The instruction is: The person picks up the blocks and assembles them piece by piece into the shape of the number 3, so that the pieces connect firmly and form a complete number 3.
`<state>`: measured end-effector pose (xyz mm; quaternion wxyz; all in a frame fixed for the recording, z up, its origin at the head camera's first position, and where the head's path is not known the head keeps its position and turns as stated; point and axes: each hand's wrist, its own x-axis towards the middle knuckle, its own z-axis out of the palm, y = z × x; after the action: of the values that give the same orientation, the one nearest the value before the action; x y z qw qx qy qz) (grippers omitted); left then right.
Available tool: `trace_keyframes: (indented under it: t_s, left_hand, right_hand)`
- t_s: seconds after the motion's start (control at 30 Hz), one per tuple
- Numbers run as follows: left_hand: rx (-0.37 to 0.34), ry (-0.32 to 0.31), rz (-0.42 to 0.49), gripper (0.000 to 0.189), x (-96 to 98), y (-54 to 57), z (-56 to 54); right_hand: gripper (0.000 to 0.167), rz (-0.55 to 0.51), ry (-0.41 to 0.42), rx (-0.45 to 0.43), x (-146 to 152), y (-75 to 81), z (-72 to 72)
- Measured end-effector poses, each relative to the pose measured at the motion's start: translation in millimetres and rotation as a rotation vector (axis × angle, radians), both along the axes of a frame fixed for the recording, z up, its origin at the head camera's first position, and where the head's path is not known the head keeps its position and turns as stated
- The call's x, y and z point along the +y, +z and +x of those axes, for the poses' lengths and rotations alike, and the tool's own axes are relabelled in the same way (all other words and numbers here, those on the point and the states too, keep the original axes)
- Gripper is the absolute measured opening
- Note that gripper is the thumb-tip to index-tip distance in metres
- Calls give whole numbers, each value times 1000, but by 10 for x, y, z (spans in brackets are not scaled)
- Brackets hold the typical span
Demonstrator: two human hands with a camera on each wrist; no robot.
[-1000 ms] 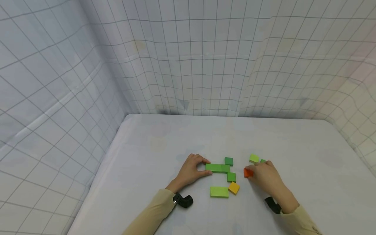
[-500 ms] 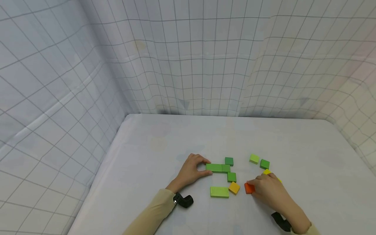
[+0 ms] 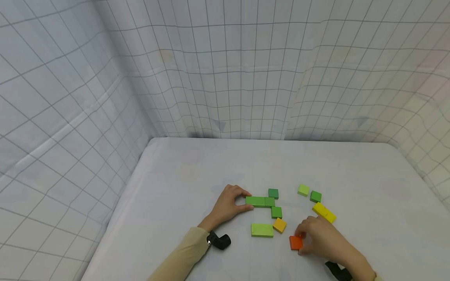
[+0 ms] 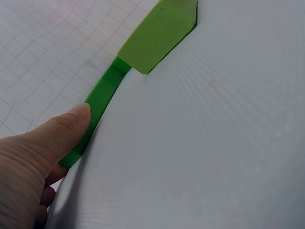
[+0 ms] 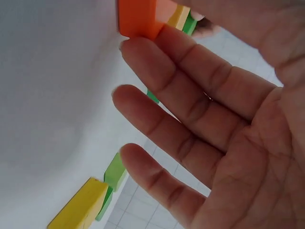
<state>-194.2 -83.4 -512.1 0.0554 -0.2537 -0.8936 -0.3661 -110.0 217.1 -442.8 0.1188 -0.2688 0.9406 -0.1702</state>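
My left hand [image 3: 226, 205] grips the left end of a green block [image 3: 256, 201] between thumb and fingers; the thumb presses along its side in the left wrist view. A smaller green block [image 3: 270, 201] continues that row on the right. My right hand [image 3: 321, 239] pinches an orange-red square block [image 3: 296, 242] low on the table, thumb at its near side and index finger at its far side. In the right wrist view the orange-red block [image 5: 137, 19] shows at the fingertips, with the other fingers loosely extended.
Dark green [image 3: 273, 193] and green [image 3: 276, 212] squares flank the row. A light green rectangle [image 3: 261, 230] lies nearer, beside a tilted yellow-orange square [image 3: 279, 225]. Behind my right hand are a yellow block [image 3: 324, 212], a green square [image 3: 315, 196] and a light green square [image 3: 304, 190].
My right hand has brought the orange-red block toward the near edge, right of the yellow-orange square. The yellow block behind it has come into view. My left hand has stayed in place.
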Motion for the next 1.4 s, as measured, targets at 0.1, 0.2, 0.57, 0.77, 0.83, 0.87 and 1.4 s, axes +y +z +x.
trace_keyframes:
  t_s: [0.1,0.2,0.57,0.77,0.83,0.87,1.4]
  left_hand:
    - [-1,0,-1,37,0,-1,1]
    - [-2,0,1,37,1,-1,3]
    - [10,3,3,37,2,0,0]
    - [6,6,12,37,1,12,1]
    - [6,3,16,37,3,14,6]
    - [6,1,17,37,5,16,10]
    - [30,2,21,37,17,5,12]
  right_hand:
    - [26,-24,49,-35,-45,6,27]
    - [26,-48,101,-39,-98,10,61]
    - [25,-68,263,28,-356,1,126]
    - [26,-66,349,111,-573,-11,130]
    - [25,-71,379,153,-655,-19,135]
    - [25,-73,390,179,-693,-25,140]
    - [27,14,380,416,-1078,-105,49]
